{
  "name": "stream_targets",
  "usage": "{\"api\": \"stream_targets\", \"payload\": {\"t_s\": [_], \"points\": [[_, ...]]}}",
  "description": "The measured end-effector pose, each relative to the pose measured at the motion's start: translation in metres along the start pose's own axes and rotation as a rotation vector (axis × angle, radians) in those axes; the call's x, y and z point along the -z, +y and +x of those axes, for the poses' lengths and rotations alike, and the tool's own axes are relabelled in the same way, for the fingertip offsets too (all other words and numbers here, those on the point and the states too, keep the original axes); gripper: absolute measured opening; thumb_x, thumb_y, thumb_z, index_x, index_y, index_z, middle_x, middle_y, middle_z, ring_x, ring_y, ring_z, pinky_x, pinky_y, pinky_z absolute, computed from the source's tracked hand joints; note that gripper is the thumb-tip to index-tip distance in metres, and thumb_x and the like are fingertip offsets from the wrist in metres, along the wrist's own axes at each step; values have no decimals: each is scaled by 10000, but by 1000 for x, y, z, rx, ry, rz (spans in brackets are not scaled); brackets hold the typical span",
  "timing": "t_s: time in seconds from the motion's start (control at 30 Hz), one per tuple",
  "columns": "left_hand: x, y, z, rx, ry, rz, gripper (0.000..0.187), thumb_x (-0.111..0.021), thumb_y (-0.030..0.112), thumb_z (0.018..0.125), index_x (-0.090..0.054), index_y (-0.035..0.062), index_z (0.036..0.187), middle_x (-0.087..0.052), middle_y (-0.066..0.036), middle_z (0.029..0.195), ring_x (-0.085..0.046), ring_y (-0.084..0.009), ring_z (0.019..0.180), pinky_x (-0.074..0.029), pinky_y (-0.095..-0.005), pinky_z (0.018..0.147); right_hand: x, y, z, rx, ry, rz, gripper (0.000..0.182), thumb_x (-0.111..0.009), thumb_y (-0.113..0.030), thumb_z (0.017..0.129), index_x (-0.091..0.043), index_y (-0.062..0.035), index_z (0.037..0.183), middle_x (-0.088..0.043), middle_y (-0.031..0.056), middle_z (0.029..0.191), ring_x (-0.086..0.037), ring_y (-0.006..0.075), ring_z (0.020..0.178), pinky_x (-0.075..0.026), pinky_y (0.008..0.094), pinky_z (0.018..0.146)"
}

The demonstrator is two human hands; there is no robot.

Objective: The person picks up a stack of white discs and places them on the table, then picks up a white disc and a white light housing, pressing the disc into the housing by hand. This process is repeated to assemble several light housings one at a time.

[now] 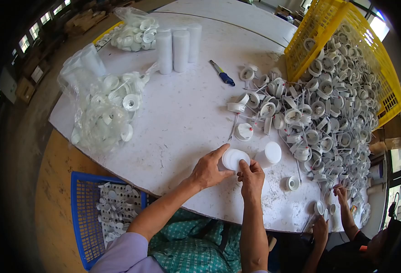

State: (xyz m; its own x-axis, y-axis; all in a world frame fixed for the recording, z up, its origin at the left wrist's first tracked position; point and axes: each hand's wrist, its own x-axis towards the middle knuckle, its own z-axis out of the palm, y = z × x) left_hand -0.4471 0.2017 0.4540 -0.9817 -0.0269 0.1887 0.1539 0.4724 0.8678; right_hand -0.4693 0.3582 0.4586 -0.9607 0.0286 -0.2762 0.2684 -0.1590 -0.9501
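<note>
My left hand (208,169) is wrapped around the side of a white cylinder (231,159) that looks like a stack of round plastic discs. On its right, my right hand (252,179) has thumb and fingers pinched at the rim of the top disc. Whether that disc is lifted off the others cannot be made out. Just beyond my right hand stands a second white cylinder (269,154) of the same look. A small white ring-shaped part (293,183) lies to the right, and a white cap with a red spot (243,131) sits behind my hands.
A yellow basket (310,38) spills a large heap of white wired parts (318,109) over the right side. Bagged white parts (107,109), tall white rolls (181,51) and a blue-handled knife (223,75) lie beyond. A blue crate (87,227) stands lower left. A co-worker's hands (321,227) work at right.
</note>
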Motion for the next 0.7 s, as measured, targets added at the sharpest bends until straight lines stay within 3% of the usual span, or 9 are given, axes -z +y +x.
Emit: {"api": "stream_targets", "payload": {"t_s": [0.1,0.2,0.27,0.3,0.37,0.4,0.47,0.6,0.7], "points": [[-1,-7,0,3,-2,-13,866,-845,170,632,-399,26,1361,-514,-218,1304,-527,-349,1183,-447,-386,989,1,2,1,-6,9,22,216,-717,-176,835,-593,-24,924,-619,38,740,-529,74,545,-397,200,436],[-2,-11,1,42,-34,-32,880,-847,166,628,-391,25,1367,-509,-217,1311,-526,-334,1190,-443,-382,996,1,4,4,6,33,-28,300,-714,-173,834,-587,-4,1046,-631,67,830,-592,117,676,-465,225,522],[-4,-12,1,114,-75,-58,884,-845,157,628,-384,25,1370,-515,-210,1306,-526,-325,1192,-448,-375,991,1,5,5,109,7,-115,558,-747,-199,799,-492,-1,1254,-610,138,1031,-603,210,942,-525,305,710],[-6,-15,0,118,-73,-60,884,-845,157,628,-384,25,1370,-515,-210,1306,-526,-325,1192,-448,-375,991,-1,3,2,106,6,-118,558,-747,-199,799,-492,-1,1254,-610,138,1031,-603,210,942,-525,305,710],[-12,-25,0,96,-71,-94,874,-839,133,629,-384,22,1368,-523,-202,1300,-535,-307,1185,-460,-367,977,-6,-4,-4,377,-35,-435,836,-807,-211,714,-352,-31,1392,-507,200,1235,-518,310,1143,-496,396,878],[-13,-27,0,100,-67,-96,874,-839,133,629,-384,22,1368,-523,-202,1300,-535,-307,1185,-460,-367,977,-7,-8,-6,376,-40,-438,836,-807,-211,714,-352,-31,1392,-507,200,1235,-518,310,1143,-496,396,878],[-17,-30,-1,91,-29,-116,819,-807,91,643,-406,31,1354,-548,-194,1269,-562,-289,1149,-478,-367,945,-10,-13,-10,761,-61,-924,909,-843,-249,641,-362,-64,1390,-439,203,1309,-497,354,1173,-481,440,911],[-23,-36,-1,26,2,-75,756,-764,52,658,-432,42,1337,-570,-184,1232,-584,-283,1107,-488,-375,922,-19,-20,-9,647,-147,-1095,896,-838,-197,610,-389,-140,1382,-418,198,1321,-527,369,1129,-504,411,880],[-20,-30,0,106,-35,-61,728,-755,113,690,-429,23,1335,-559,-214,1224,-550,-348,1126,-454,-418,953,-20,-20,-7,569,-173,-1144,862,-828,-226,625,-407,-142,1373,-439,174,1303,-549,351,1098,-509,411,855]]}}
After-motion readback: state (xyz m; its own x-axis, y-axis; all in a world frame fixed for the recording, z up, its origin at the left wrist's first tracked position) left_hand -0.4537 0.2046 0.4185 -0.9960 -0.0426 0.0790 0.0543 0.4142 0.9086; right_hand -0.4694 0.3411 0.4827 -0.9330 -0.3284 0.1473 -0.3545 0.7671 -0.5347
